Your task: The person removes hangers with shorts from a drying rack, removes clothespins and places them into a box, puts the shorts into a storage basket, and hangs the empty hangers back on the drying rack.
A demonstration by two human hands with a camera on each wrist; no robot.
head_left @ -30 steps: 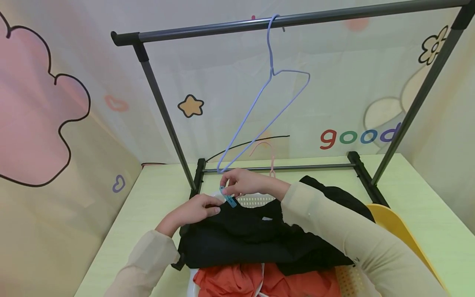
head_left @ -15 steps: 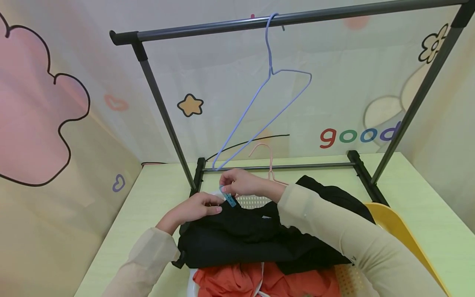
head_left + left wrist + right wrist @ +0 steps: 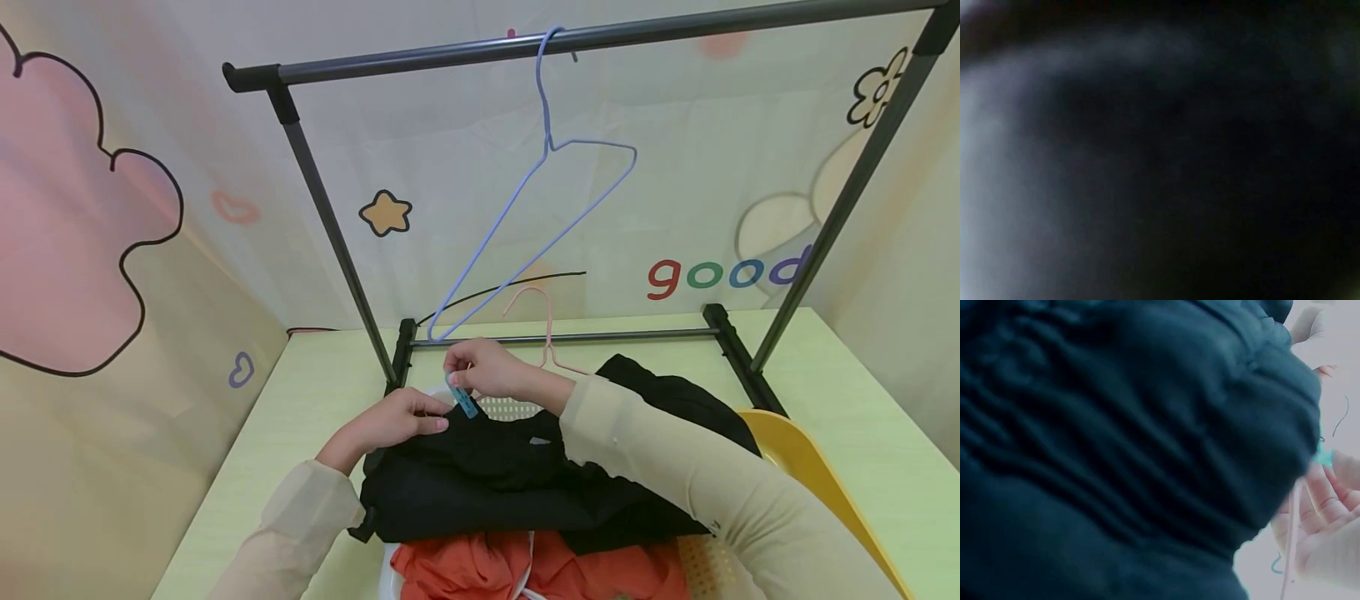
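At 6 o'clock, orange cloth (image 3: 480, 567) lies partly covered by a black garment (image 3: 495, 504). At the garment's 10 o'clock edge, the left hand (image 3: 401, 419) pinches fabric between thumb and fingers; towards its 11 o'clock, the right hand (image 3: 491, 367) has its fingers clamped on a blue clip (image 3: 466, 406) touching the top edge. Beyond, at 12 o'clock, a pink hanger (image 3: 549, 321) shows above the bench (image 3: 315, 400), and a blue hanger (image 3: 547, 125) hangs from the dark rack (image 3: 420, 57).

A pale printed wall (image 3: 450, 142) bears a black-outlined pink shape (image 3: 60, 233) at left, an orange star (image 3: 386, 213) left of centre and multicoloured "good" lettering (image 3: 733, 273) at right, above a pale green tabletop (image 3: 847, 400).
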